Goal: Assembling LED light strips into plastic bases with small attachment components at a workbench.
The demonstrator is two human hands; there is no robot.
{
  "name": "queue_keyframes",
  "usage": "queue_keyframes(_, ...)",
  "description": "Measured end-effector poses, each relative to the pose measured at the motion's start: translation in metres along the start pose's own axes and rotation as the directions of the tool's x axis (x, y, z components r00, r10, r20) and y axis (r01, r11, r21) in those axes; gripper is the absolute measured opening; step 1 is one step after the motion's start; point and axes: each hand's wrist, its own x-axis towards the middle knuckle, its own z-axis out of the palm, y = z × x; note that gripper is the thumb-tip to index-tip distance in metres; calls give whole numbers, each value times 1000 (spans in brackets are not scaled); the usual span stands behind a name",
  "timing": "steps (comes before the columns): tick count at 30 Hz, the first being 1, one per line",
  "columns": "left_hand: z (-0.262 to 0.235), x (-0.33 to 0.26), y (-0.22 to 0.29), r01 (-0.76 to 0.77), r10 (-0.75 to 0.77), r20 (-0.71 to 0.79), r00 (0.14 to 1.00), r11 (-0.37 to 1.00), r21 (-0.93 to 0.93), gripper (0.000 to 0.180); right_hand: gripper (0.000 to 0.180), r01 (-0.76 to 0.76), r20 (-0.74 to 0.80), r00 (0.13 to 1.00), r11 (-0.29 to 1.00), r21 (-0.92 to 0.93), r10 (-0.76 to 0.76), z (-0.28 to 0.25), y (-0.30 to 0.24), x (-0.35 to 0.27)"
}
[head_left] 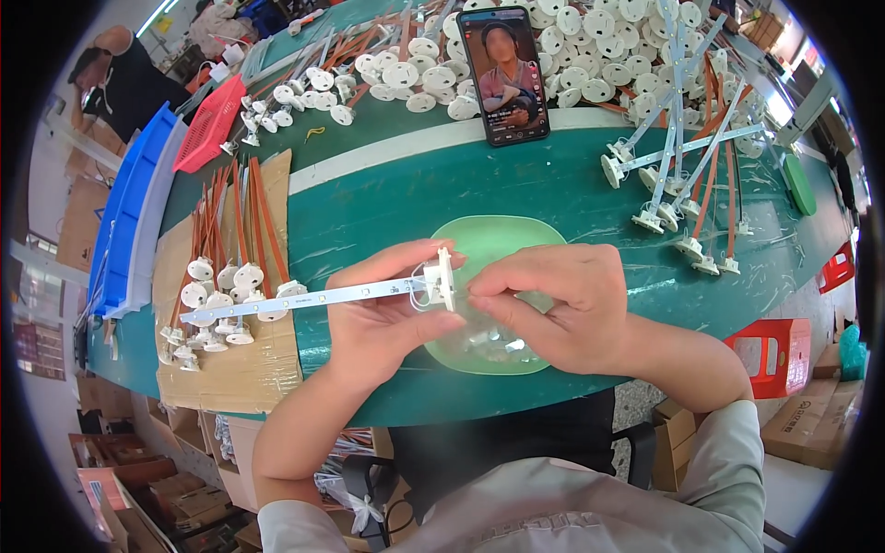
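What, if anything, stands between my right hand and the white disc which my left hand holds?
Nothing visible stands between them. The right hand is just to the right of the white disc in the left hand, across a small open gap. The green tray lies underneath, not in the way.

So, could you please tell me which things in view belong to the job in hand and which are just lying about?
Seem to belong:
LED strip with white disc, in the left hand
right hand, pinched beside the disc
green tray holding small parts
white discs on the cardboard

Probably incidental:
phone
red basket
blue bin
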Motion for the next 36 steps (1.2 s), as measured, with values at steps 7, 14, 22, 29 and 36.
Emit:
queue_keyframes(7,0,0,-2,-72,71,73,995,997,1,65,11,73,-23,997,996,-44,-74,1,4,1)
queue_keyframes(14,3,1,4,-65,62,73,995,997,47,61,18,210,-41,976,974,-86,-214,6,5,-2)
queue_keyframes(22,0,1,10,31,-32,86,996,999,13,59,22,332,87,942,937,-107,-324,-3,4,3)
queue_keyframes(29,-3,3,12,-17,17,256,967,1000,-2,58,19,352,129,924,933,80,-360,-11,1,7)
queue_keyframes(36,10,-4,-2,-94,104,71,992,987,-128,58,14,355,-42,930,922,-153,-365,5,-7,0)
